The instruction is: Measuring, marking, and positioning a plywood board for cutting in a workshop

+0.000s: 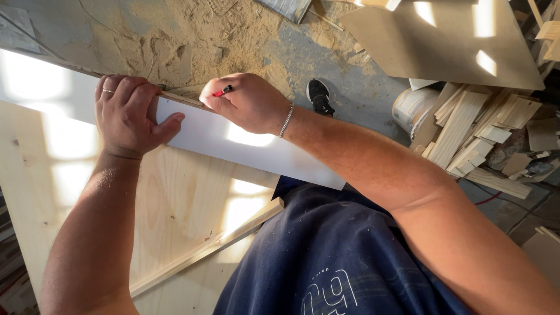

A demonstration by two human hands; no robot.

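My left hand (127,114) presses flat on the far edge of a long white board (204,133), fingers curled over its rim, a ring on one finger. My right hand (248,104) grips a red pencil (223,91) with its tip at the board's far edge, right beside the left hand. A bracelet hangs on the right wrist. The white board lies across a pale wooden panel (169,198) that has a thin wooden strip (233,233) along its near edge.
The concrete floor (192,35) below is covered in sawdust. A pile of wooden offcuts (478,131) and a white bucket (411,108) lie at the right. A large flat sheet (443,41) lies at the top right. My black shoe (319,96) shows beyond the board.
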